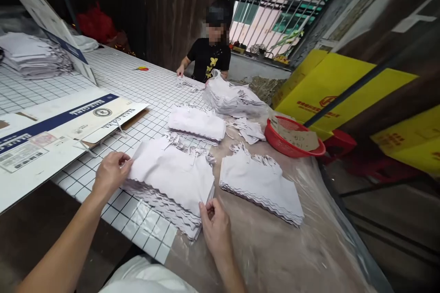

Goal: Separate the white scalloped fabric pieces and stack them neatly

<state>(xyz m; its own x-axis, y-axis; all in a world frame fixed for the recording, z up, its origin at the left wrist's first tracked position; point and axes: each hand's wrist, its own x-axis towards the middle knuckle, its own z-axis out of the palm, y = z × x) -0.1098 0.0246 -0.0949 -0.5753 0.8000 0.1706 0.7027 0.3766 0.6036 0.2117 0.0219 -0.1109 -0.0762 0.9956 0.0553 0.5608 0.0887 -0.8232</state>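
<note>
A thick stack of white scallop-edged paper pieces (170, 178) lies in front of me on the gridded table (137, 82). My left hand (110, 175) grips the stack's left end, fingers curled over the top sheets. My right hand (215, 224) pinches the stack's near right corner with bent fingers. A second similar stack (261, 183) lies just to the right on clear plastic sheeting (275, 247).
More white stacks (197, 122) (232, 98) sit farther along. A red basket (295, 137) holds a cardboard scrap. A flattened printed carton (51, 132) lies at left. A person in a black shirt (209, 57) handles paper at the far end. Yellow boxes (337, 87) stand right.
</note>
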